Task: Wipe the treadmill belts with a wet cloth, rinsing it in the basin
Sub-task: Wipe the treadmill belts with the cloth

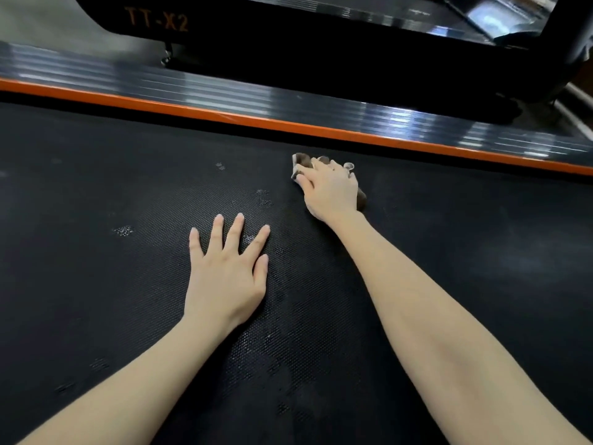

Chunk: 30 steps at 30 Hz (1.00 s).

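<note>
While the left hand (224,274) lies flat on the treadmill belt (449,252) at centre frame, fingers straight and spread, its grip slack and holding nothing, the right hand (332,191) sits above and right of centre, near the belt's far edge. Its grip is closed over the cloth (300,162), fingers curled on top and pressing it against the belt. The cloth is bunched and grey-brown; portions show beyond the fingertips and under the right side of the hand. Small glistening wet patches (123,231) mark the belt left of centre. An orange strip (256,120) borders the belt, running from the left edge down to the right edge. Behind it lies a ribbed, reflective side rail (224,88). A dark housing (224,33) lettered "TT-X2" occupies the upper left.
</note>
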Each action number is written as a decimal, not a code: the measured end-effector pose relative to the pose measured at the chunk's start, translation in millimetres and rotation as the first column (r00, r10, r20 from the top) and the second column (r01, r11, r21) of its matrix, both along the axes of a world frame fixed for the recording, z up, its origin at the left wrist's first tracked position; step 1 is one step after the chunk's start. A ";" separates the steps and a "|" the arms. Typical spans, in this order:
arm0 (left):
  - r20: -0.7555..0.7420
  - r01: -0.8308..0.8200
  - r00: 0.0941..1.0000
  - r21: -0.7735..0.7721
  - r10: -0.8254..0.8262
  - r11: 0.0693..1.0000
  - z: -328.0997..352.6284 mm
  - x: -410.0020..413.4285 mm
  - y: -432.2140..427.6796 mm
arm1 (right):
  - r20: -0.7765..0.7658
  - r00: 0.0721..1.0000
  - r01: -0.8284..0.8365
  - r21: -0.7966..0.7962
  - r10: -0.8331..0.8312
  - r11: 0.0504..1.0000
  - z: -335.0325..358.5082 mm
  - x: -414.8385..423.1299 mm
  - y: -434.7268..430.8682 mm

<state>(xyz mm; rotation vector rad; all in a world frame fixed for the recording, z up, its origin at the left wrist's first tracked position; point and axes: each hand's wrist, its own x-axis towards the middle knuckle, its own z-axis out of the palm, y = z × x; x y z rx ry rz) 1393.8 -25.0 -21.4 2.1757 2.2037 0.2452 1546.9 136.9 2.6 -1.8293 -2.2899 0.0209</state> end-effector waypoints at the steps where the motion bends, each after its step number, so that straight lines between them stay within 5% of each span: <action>1: 0.002 -0.005 1.000 -0.005 0.005 1.000 0.3 0.3 -0.5 | -0.004 0.999 -0.044 0.009 0.044 0.999 -3.1 -0.5 -16.5; 11: 0.017 0.010 1.000 0.003 -0.010 1.000 2.6 0.9 -3.8 | -0.092 0.966 -0.230 0.133 0.243 0.964 -8.8 29.8 -238.2; 17: 0.139 0.052 0.989 -0.001 -0.051 0.999 13.6 -10.9 -31.2 | -0.014 0.982 -0.186 0.049 0.187 0.981 -9.4 24.1 -228.0; 25: -0.013 0.019 1.000 -0.089 -0.021 0.996 9.5 -81.1 -129.9 | 0.009 0.994 -0.108 -0.157 0.111 0.982 9.6 -8.5 -297.0; 28: 0.021 0.046 0.999 -0.050 -0.045 0.998 11.1 -82.8 -136.3 | 0.026 0.972 -0.231 -0.055 0.233 0.971 17.0 -14.7 -346.3; 30: 0.030 0.040 0.999 -0.044 -0.039 0.998 9.7 -84.1 -135.6 | 0.025 0.986 -0.167 0.056 0.165 0.984 29.6 -6.3 -352.5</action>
